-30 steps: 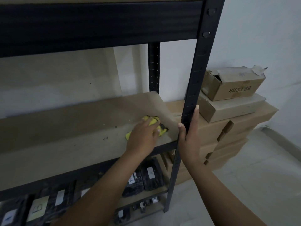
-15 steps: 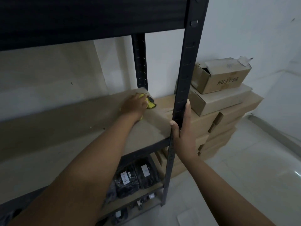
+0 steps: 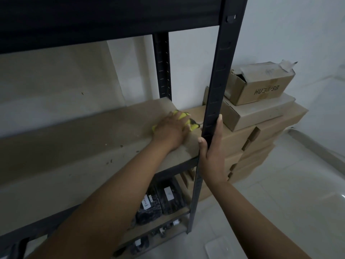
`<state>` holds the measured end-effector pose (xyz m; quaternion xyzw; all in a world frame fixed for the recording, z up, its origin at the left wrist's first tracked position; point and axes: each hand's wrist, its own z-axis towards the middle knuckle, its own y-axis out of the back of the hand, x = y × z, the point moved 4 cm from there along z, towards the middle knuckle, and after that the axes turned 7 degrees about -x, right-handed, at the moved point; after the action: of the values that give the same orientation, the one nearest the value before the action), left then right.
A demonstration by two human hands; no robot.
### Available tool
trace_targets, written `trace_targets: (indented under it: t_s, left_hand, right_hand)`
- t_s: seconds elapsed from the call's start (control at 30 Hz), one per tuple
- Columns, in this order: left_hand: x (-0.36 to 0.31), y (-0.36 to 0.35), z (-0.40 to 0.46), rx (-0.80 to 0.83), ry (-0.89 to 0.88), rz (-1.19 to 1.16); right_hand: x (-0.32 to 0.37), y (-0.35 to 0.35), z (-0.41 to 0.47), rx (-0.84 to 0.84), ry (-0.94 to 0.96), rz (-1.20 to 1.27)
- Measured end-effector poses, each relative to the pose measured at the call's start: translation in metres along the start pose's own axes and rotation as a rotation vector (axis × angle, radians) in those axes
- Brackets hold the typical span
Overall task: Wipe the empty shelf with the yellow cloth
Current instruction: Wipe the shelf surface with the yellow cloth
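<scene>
The empty shelf [image 3: 74, 156] is a bare tan board in a black metal rack, with dark specks of dirt [image 3: 110, 162] scattered on it. At the board's right end, a little forward of the back corner, lies the bunched yellow cloth [image 3: 193, 126]. My left hand [image 3: 169, 131] covers most of it and grips it against the board, and yellow shows between the fingers. My right hand [image 3: 214, 157] holds the rack's front right post [image 3: 218, 81], thumb on the left face and fingers round the right side.
The black beam of the shelf above [image 3: 112, 15] hangs close over the work area. Stacked cardboard boxes [image 3: 261, 116] stand right of the rack, topped by a small open box [image 3: 261, 85]. Dark labelled bags [image 3: 160, 200] fill the lower shelf. Pale tiled floor [image 3: 280, 202] lies to the right.
My left hand slid the cloth from the shelf's front right area back to the rear corner, then a little forward again. My right hand kept hold of the post.
</scene>
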<state>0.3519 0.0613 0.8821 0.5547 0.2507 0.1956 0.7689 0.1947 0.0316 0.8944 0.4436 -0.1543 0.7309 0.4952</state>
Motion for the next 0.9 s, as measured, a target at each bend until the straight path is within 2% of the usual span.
trace_targets:
  t_s: [0.07, 0.23, 0.37, 0.5, 0.67, 0.8, 0.9]
  left_hand:
    - [0.011, -0.005, 0.026, 0.015, 0.037, -0.007]
    - [0.056, 0.006, 0.049, -0.085, 0.118, -0.032]
    - [0.081, 0.006, 0.037, -0.065, 0.272, -0.034]
    - [0.075, 0.009, 0.007, -0.004, 0.441, 0.017]
    - [0.014, -0.006, -0.010, -0.030, 0.251, 0.051]
    - [0.026, -0.010, 0.035, 0.040, 0.242, -0.005]
    - [0.044, -0.005, 0.060, 0.022, 0.218, -0.087]
  right_hand:
    - [0.000, 0.001, 0.000, 0.003, 0.010, -0.022]
    - [-0.005, 0.005, 0.003, 0.073, 0.021, -0.019]
    - [-0.004, 0.005, 0.003, 0.125, 0.010, 0.000]
    - [-0.004, 0.004, 0.001, 0.114, -0.005, 0.010]
    - [-0.007, 0.002, 0.001, 0.094, 0.006, 0.015]
    - [-0.009, 0.001, 0.002, 0.095, -0.015, 0.027]
    - [-0.009, 0.001, 0.004, 0.112, -0.019, 0.015]
